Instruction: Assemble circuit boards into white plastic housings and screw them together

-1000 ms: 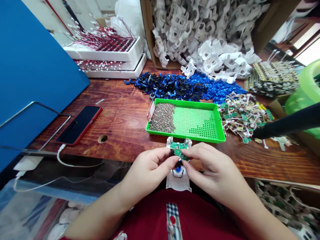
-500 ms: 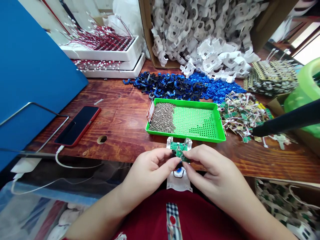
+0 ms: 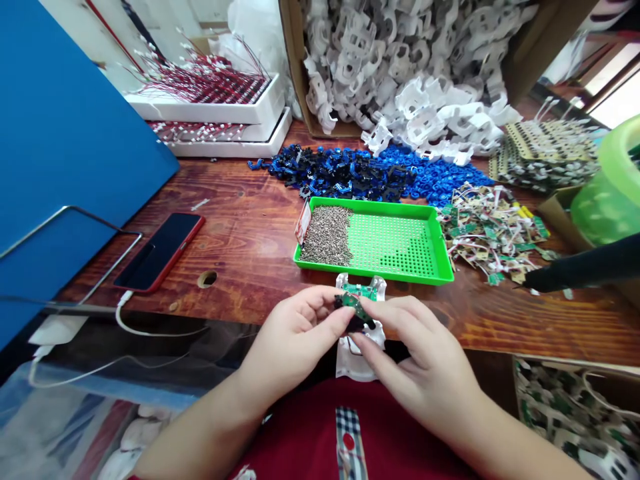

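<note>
A small green circuit board (image 3: pixel 356 306) is pinched between the fingertips of the left hand (image 3: pixel 295 333) and right hand (image 3: pixel 415 360), tilted above a white housing (image 3: pixel 361 347), just before the green tray (image 3: pixel 371 243).

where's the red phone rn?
Head view, left side: the red-cased smartphone lies flat on the wooden table, beside the blue panel, left of the green plastic tray.

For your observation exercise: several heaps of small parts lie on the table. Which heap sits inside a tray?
The grey screws: they fill the left end of the green tray. The blue clips, white housings and wired boards lie loose on the wood.
</note>
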A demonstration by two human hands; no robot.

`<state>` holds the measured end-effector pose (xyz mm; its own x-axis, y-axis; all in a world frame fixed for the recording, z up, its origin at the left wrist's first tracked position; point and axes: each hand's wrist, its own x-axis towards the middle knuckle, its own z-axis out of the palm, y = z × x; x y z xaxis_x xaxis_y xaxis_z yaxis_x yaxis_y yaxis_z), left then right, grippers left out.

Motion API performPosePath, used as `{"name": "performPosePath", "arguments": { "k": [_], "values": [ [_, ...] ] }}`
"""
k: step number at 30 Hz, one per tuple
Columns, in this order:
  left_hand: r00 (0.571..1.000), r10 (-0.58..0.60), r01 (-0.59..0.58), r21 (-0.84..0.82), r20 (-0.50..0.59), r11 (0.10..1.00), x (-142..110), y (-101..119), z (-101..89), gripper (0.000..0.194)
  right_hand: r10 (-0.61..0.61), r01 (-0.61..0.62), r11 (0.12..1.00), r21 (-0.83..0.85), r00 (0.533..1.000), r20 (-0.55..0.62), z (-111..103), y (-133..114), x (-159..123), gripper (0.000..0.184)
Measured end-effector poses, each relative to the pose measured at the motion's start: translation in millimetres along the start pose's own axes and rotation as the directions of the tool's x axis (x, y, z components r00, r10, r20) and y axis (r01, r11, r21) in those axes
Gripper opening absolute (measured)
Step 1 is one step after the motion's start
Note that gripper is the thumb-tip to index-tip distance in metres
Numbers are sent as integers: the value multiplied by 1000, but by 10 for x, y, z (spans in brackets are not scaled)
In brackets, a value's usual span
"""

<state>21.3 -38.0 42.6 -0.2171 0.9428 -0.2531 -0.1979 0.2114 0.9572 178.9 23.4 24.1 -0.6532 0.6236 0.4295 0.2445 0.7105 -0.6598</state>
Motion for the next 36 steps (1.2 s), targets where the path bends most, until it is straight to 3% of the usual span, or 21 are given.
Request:
{"name": "performPosePath", "arguments": {
  "k": [5, 11, 14, 16, 18, 20, 24, 27, 31, 36],
  "values": [
    [999, -48, 51, -186, 22, 981, 40, 0, 39, 11, -73, 50, 986, -160, 988, -139, 59, -1, -8, 43],
    [997, -41, 50, -146, 66, 988, -15, 8, 15, 19, -120, 106, 976, -192, 991, -65, -27, 55, 85, 39],
    [995, -58, 56, 37, 79, 998, -137, 79, -153, 18, -126, 99, 971, -220, 986, -113, -107, 176, 148, 39],
    [989, -120, 86, 311, 91, 946, -223, 90, -297, 17, -153, 99, 951, -293, 973, -171, -143, 291, 180, 41],
    [954, -257, 138, 533, 157, 835, -286, 29, -410, 28, -196, 126, 928, -351, 965, -172, -151, 399, 192, 42],
    [909, -351, 169, 572, 225, 803, -315, -104, -454, 28, -221, 162, 918, -362, 967, -127, -136, 470, 178, 44],
    [842, -317, 246, 211, 436, 946, -271, -407, -352, 44, -192, 181, 932, -314, 981, -5, -94, 476, 96, 42],
    [797, -224, 290, -30, 562, 957, -180, -522, -241, 45, -136, 176, 954, -244, 976, 171, -108, 417, 24, 39],
    [793, -269, 388, -113, 547, 915, -76, -560, -145, 33, -71, 129, 979, -160, 943, 326, -167, 356, -52, 38],
    [808, -278, 448, -236, 520, 862, -66, -583, -38, 33, -44, 70, 992, -106, 971, 235, -170, 348, -92, 41]
  ]
}}
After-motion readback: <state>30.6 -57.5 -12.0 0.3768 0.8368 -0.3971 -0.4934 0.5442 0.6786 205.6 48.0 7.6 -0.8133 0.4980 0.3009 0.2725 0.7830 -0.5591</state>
